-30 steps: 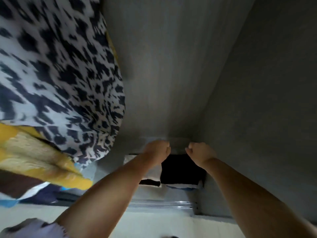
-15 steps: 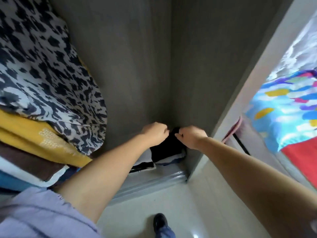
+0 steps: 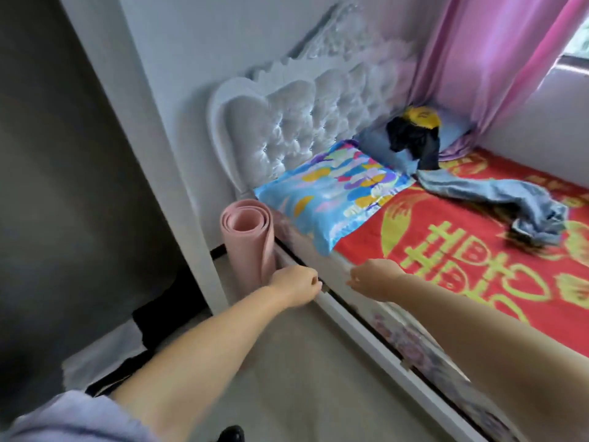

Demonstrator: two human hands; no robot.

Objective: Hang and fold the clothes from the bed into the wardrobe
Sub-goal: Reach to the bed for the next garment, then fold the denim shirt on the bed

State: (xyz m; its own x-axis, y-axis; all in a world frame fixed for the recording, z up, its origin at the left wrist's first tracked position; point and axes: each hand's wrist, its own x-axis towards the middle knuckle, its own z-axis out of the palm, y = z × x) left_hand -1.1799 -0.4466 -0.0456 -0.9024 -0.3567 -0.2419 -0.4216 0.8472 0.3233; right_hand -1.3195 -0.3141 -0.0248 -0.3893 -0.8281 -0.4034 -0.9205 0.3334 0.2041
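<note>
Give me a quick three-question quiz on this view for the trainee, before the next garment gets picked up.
1. True or false: the crumpled light-blue denim jeans lie on the red bedspread with yellow characters.
2. What stands upright on the floor beside the white tufted headboard?
A. a rolled pink foam mat
B. a laundry basket
C. a folded chair
3. Fill in: the black garment with a yellow patch sits on a plain ____ pillow.

Key:
1. True.
2. A.
3. Blue. Neither the left hand nor the right hand holds any clothing.
</note>
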